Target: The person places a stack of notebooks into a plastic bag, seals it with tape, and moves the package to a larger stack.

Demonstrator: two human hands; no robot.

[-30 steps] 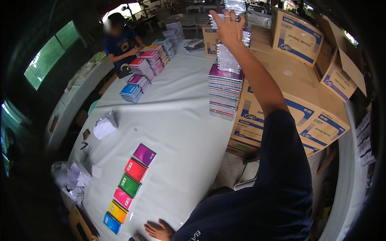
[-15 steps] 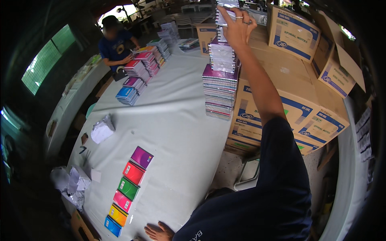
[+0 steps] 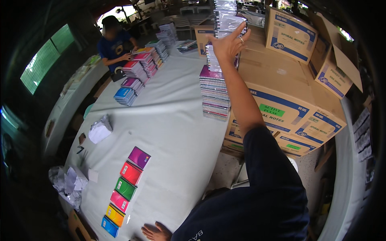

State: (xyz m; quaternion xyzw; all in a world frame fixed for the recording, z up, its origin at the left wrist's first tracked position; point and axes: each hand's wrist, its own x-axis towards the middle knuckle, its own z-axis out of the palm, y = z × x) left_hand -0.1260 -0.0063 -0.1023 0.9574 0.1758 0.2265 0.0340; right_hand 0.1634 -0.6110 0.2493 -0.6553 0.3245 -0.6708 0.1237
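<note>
My right hand (image 3: 229, 43) is stretched out to a tall column of plastic-wrapped spiral notebooks (image 3: 225, 22). Its thumb and fingers are spread across the column's near side, and whether they press on it I cannot tell. Beneath the wrapped packs stands a stack of loose spiral notebooks (image 3: 215, 96) with a purple cover on top. Palm down, my left hand (image 3: 156, 231) rests on the table with its fingers apart. Left of it runs a row of single notebooks: purple (image 3: 139, 157), red (image 3: 131, 172), green (image 3: 126, 188), pink (image 3: 119, 200), yellow (image 3: 115, 215) and blue (image 3: 109, 226).
Cardboard cartons (image 3: 277, 80) are piled along the table's right side, an open carton (image 3: 331, 60) among them. Across the white-covered table (image 3: 173, 132), a person (image 3: 114, 48) handles stacks of colored notebooks (image 3: 136, 70). Crumpled plastic and paper (image 3: 70, 182) lie at the left edge.
My right hand has come down from near the top of the wrapped column to a lower part of it, its fingers now spread wider. The left hand stays on the table.
</note>
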